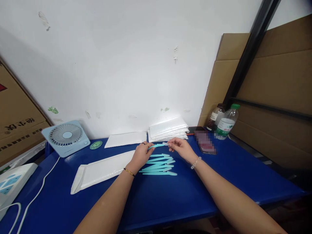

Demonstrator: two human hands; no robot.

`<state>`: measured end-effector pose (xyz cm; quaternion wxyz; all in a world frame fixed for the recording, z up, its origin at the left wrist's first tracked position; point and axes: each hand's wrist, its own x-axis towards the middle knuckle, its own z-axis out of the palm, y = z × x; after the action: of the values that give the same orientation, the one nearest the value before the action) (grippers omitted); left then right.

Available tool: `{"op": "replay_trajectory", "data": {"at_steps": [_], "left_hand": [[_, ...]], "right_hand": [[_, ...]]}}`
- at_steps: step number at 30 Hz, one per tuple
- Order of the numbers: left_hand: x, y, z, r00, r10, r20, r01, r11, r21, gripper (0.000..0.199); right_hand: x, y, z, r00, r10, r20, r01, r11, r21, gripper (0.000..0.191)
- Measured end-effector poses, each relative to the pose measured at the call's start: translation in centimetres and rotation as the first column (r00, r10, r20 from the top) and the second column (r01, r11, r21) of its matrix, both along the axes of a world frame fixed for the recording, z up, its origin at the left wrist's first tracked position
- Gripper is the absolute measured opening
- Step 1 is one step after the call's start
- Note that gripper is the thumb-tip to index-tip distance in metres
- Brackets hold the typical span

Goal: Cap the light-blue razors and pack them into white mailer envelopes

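Observation:
My left hand (143, 153) pinches the handle of a turquoise eyebrow razor (159, 145) above the blue table (170, 201). Its far end points right, towards my right hand (180, 148), whose thumb and fingertips are closed on a small clear cap (165, 143) at the blade end. Whether the cap is fully seated I cannot tell. Just below my hands, several more eyebrow razors (158, 167) lie in a loose row, blade ends to the right. A long white padded envelope (104, 169) lies beside them, its right end partly hidden by my left hand.
A stack of white padded envelopes (168, 128) and a single envelope (125, 139) lie by the wall. At the left stand a blue fan (65, 135) and a white device (14, 182) with a cable. A phone (204, 143) and two bottles (225, 125) are at the right.

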<state>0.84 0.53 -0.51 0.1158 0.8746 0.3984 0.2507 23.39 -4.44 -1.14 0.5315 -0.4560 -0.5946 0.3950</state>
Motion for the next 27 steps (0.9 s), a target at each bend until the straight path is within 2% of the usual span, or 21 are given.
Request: {"op": "replay_trajectory", "data": {"at_steps": [5, 7, 9, 12, 14, 17, 20, 23, 27], "left_hand": [[0.2, -0.5, -0.2, 0.999, -0.044, -0.018, 0.044, 0.999, -0.006, 0.028], [0.3, -0.9, -0.2, 0.996, -0.078, -0.034, 0.076, 0.995, -0.057, 0.029], [0.4, -1.1, -0.3, 0.994, -0.101, -0.05, 0.096, 0.99, -0.1, 0.03], [0.4, -1.1, -0.5, 0.994, -0.067, -0.085, 0.062, 0.996, -0.063, 0.034], [0.3, -0.7, -0.9, 0.993, -0.014, -0.121, 0.012, 1.0, -0.016, 0.037], [0.0, 0.0, -1.4, 0.981, 0.037, -0.191, -0.036, 0.999, 0.009, 0.04], [-0.2, 0.4, -1.5, 0.971, 0.05, -0.233, -0.049, 0.999, 0.012, 0.037], [-0.3, 0.7, -1.2, 0.972, 0.051, -0.23, -0.053, 0.999, -0.003, 0.027], [-0.5, 1.0, -0.8, 0.981, 0.038, -0.192, -0.049, 0.997, -0.053, 0.016]], "right_hand": [[-0.3, 0.0, -0.8, 0.995, 0.082, 0.055, -0.08, 0.996, -0.042, 0.03], [-0.1, 0.1, -1.0, 0.982, 0.121, 0.143, -0.111, 0.991, -0.072, 0.028], [0.4, 0.2, -1.1, 0.95, 0.093, 0.3, -0.08, 0.995, -0.054, 0.024], [1.1, 0.8, -1.4, 0.825, -0.112, 0.554, 0.042, 0.99, 0.137, 0.021], [1.4, 1.4, -1.8, 0.732, -0.219, 0.645, 0.064, 0.965, 0.255, 0.027], [1.5, 1.9, -2.2, 0.634, -0.224, 0.741, 0.026, 0.963, 0.269, 0.033], [1.5, 2.1, -2.2, 0.563, -0.215, 0.798, 0.05, 0.973, 0.227, 0.026], [1.6, 2.1, -2.0, 0.547, -0.232, 0.804, 0.119, 0.973, 0.2, 0.02], [1.6, 2.3, -2.2, 0.603, -0.276, 0.749, 0.198, 0.961, 0.194, 0.017]]}}
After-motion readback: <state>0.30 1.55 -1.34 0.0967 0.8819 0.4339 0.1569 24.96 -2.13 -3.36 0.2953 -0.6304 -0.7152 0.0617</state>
